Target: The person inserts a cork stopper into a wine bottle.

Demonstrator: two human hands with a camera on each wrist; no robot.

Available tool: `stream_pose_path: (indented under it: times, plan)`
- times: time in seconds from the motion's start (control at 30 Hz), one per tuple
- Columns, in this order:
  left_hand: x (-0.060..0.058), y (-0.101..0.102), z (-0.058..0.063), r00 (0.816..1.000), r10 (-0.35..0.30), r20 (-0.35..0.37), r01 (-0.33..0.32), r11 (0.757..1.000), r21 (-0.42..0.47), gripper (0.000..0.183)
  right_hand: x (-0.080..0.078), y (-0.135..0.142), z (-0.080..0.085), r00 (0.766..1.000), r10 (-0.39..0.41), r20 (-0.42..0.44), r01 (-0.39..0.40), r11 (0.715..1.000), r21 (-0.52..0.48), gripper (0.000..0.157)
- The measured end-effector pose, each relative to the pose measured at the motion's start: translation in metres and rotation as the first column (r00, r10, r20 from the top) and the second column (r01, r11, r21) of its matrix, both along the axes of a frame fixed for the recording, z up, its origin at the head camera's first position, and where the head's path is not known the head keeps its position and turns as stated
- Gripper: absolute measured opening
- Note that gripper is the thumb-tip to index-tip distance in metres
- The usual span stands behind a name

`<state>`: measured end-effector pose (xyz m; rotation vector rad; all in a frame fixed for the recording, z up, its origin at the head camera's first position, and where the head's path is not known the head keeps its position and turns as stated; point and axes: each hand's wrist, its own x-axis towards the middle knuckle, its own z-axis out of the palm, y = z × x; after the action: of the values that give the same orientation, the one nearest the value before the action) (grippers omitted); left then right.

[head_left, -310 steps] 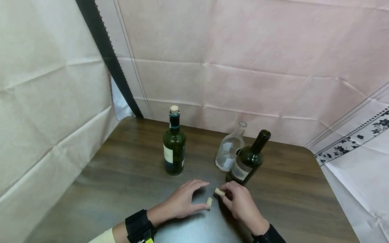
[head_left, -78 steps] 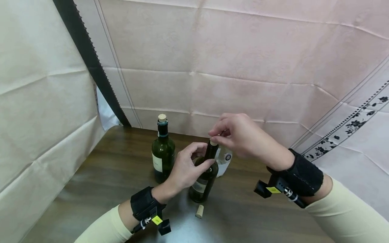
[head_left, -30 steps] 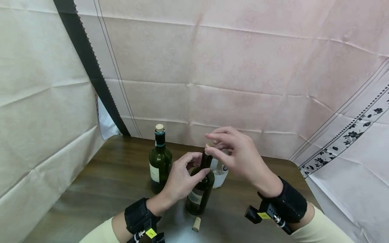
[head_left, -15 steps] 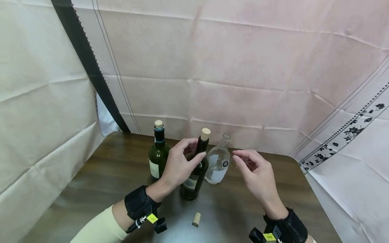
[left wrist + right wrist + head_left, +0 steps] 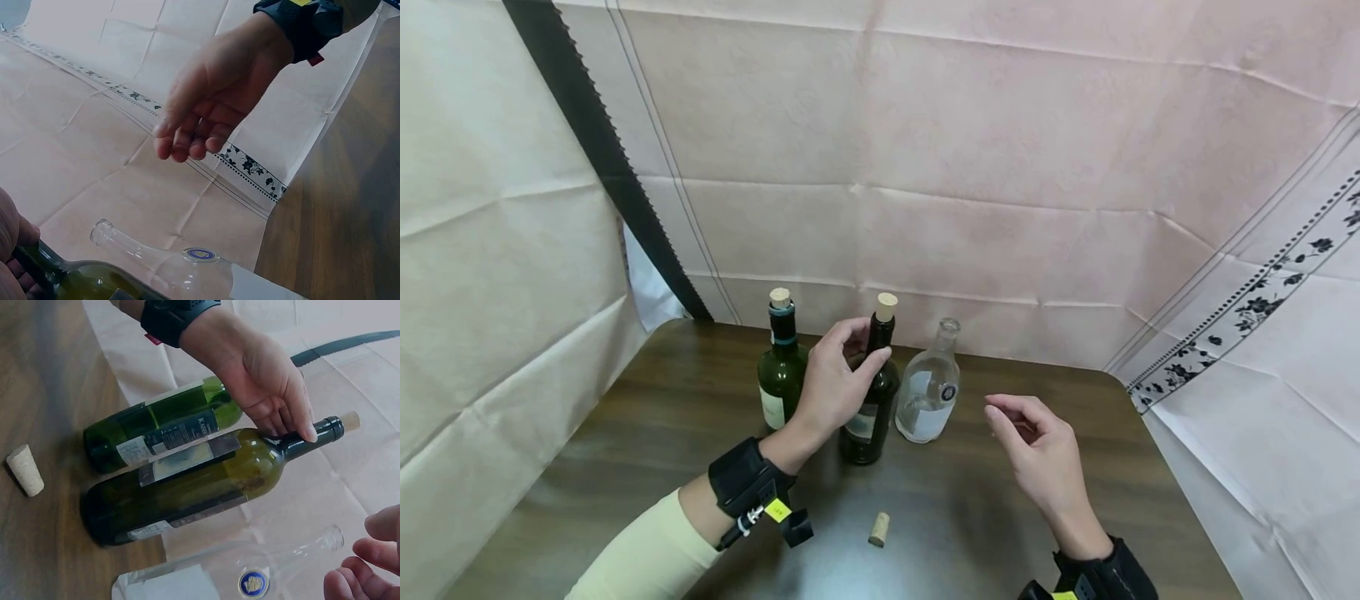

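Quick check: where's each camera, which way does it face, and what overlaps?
Head: worn on the head, facing forward and down at the clear bottle, dark bottle and loose cork; left hand and right hand show.
Left wrist: worn there, facing the clear bottle and right hand; part of the left hand shows.
Right wrist: worn there, facing the left hand on the dark bottle; the right hand's fingers show.
Both wrist views share the clear bottle.

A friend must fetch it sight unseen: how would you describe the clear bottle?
On the brown wooden table, toward the far edge, find the left hand at the neck of a dark bottle. The clear bottle stands just right of it. Its colourless glass and open mouth set it apart from the dark bottle and the green bottle, both corked.
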<state>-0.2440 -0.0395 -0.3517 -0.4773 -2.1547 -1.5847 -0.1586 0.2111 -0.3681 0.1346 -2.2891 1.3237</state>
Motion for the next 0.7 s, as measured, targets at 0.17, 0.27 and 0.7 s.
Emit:
stream_pose_path:
  times: [0.17, 0.27, 0.7]
  plan:
    - [-0.002, -0.001, -0.001, 1.000, 0.004, 0.029, -0.003, 1.000, -0.004, 0.033, 0.002, 0.005, -0.006, 1.000, -0.012, 0.020, 0.012, 1.000, -0.007, 0.018]
    - [-0.002, -0.002, -0.001, 0.999, 0.001, 0.040, -0.001, 1.000, -0.006, 0.033, 0.004, 0.007, -0.008, 1.000, -0.013, 0.028, 0.014, 1.000, -0.014, 0.018]
    - [0.007, -0.004, -0.003, 1.000, -0.019, -0.006, 0.019, 1.000, -0.006, 0.053, 0.007, 0.007, -0.020, 0.996, 0.004, 0.089, -0.003, 1.000, -0.009, 0.023]
